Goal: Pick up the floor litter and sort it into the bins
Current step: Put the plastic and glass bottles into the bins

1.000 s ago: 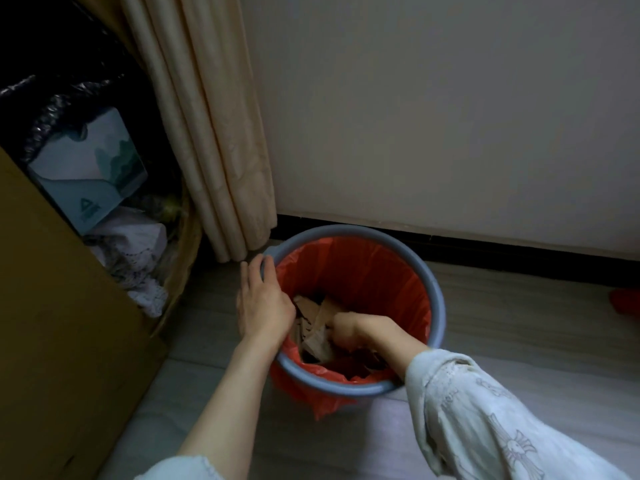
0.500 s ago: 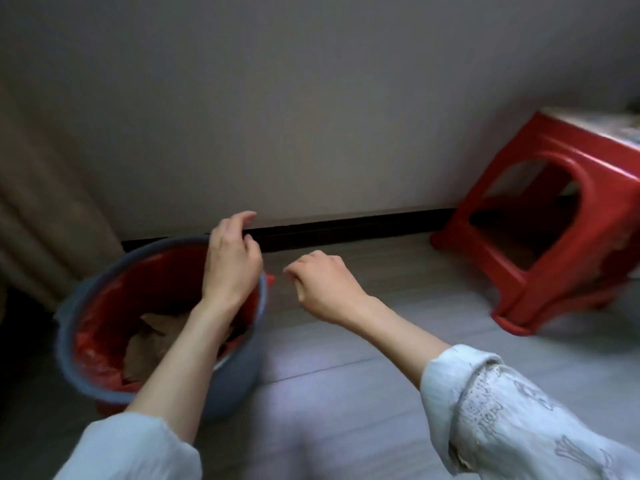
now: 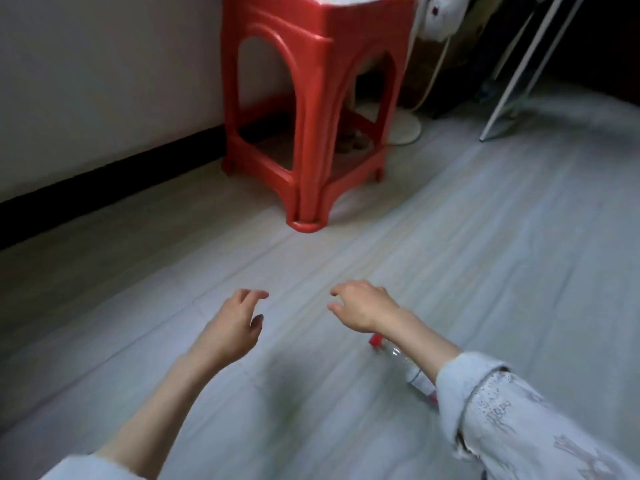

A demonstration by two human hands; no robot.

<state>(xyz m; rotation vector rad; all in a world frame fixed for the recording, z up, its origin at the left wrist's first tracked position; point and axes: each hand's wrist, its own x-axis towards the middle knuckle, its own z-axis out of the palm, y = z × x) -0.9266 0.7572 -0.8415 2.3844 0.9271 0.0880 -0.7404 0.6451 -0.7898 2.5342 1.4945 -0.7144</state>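
Domestic room: pale plank floor (image 3: 485, 254), black skirting (image 3: 104, 181), red plastic stool (image 3: 311, 109), white wall (image 3: 104, 81).

Bottle (image 3: 405, 363) lay mostly hidden behind right forearm (image 3: 420, 344); label unreadable. Stool (image 3: 311, 109) top cut by frame edge. Floor (image 3: 311, 403) blurred near bottom.

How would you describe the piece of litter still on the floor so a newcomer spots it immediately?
Start at the red stool by the wall, then come down the pale floor to the right forearm. Partly hidden beneath it lies a clear plastic bottle, the only red-capped item there.
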